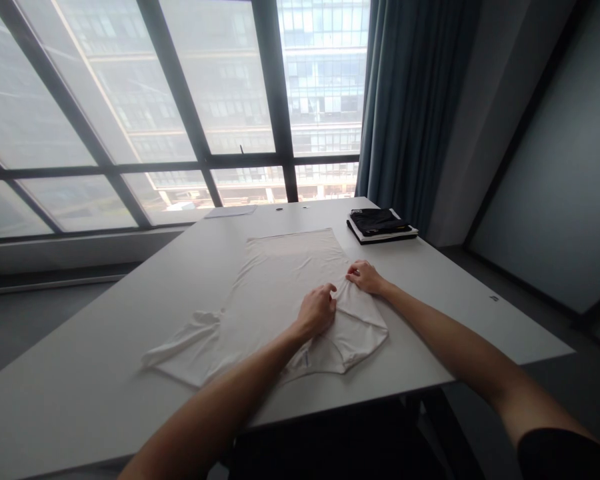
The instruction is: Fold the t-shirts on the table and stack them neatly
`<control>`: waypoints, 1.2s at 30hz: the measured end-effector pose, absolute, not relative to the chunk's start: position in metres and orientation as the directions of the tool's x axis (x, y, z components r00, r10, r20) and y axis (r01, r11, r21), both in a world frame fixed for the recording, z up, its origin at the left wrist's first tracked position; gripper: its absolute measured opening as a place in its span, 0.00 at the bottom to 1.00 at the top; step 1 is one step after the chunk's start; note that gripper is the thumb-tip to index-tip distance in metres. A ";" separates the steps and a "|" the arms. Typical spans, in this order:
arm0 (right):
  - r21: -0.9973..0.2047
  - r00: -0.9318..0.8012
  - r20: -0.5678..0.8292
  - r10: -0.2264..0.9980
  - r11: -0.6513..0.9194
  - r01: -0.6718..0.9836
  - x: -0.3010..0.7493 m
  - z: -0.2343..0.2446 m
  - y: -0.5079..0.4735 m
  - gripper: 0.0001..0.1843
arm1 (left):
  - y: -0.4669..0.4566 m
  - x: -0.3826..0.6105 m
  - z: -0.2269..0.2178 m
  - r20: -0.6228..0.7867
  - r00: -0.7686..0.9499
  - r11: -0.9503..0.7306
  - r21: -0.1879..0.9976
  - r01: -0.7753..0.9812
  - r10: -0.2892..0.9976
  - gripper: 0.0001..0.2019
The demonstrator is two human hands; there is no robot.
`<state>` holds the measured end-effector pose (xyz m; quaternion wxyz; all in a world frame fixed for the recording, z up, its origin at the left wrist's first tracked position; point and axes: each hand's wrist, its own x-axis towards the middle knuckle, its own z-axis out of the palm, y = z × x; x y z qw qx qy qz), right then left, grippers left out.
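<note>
A white T-shirt (280, 287) lies spread on the table, its hem toward the window and its neck toward me. Its left sleeve is bunched and sticks out to the side. On the right, the sleeve part is partly turned over and creased. My right hand (364, 275) pinches the shirt's right edge between thumb and fingers. Just left of it, my left hand (319, 310) rests on the shirt with curled fingers, closed at a crease in the cloth; its fingertips are partly hidden. My left forearm crosses over the lower part of the shirt.
A stack of folded dark and white clothes (380, 225) sits at the table's far right. Flat pale sheet (230, 211) and a small dark round piece (279, 209) lie near the far edge. Beyond the white table (145, 300) are windows and a blue curtain (405, 100).
</note>
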<state>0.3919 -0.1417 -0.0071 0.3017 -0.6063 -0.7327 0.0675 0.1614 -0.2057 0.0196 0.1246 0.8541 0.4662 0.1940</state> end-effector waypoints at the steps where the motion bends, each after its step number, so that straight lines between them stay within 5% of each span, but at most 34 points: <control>1: -0.469 -0.081 0.360 0.929 0.256 0.845 0.392 -0.007 -0.142 0.07 | -0.206 0.161 0.020 0.221 0.488 -0.535 0.404 0.742 0.844 0.18; 7: -0.472 -0.077 0.369 0.926 0.259 0.843 0.392 -0.006 -0.142 0.06 | -0.211 0.163 0.023 0.268 0.515 -0.580 0.322 0.748 0.814 0.18; 11: -0.472 -0.064 0.399 0.915 0.265 0.841 0.390 -0.003 -0.143 0.09 | -0.219 0.165 0.026 0.324 0.694 -0.766 0.282 0.578 0.643 0.19; 17: -0.462 -0.064 0.382 0.922 0.251 0.851 0.393 -0.008 -0.142 0.08 | -0.230 0.160 0.023 0.083 0.887 -0.873 0.237 0.426 0.455 0.31; 22: -0.482 -0.058 0.403 0.913 0.266 0.834 0.395 -0.011 -0.139 0.10 | -0.228 0.159 0.025 0.127 0.875 -0.872 0.227 0.434 0.468 0.28; 27: -0.485 -0.072 0.467 0.881 0.323 0.813 0.389 -0.007 -0.144 0.15 | -0.228 0.162 0.028 0.133 0.929 -0.914 0.274 0.301 0.346 0.30; 36: -0.443 -0.199 0.367 0.909 0.359 0.821 0.386 -0.018 -0.141 0.18 | -0.240 0.162 0.038 0.087 0.977 -0.923 0.354 0.154 0.196 0.29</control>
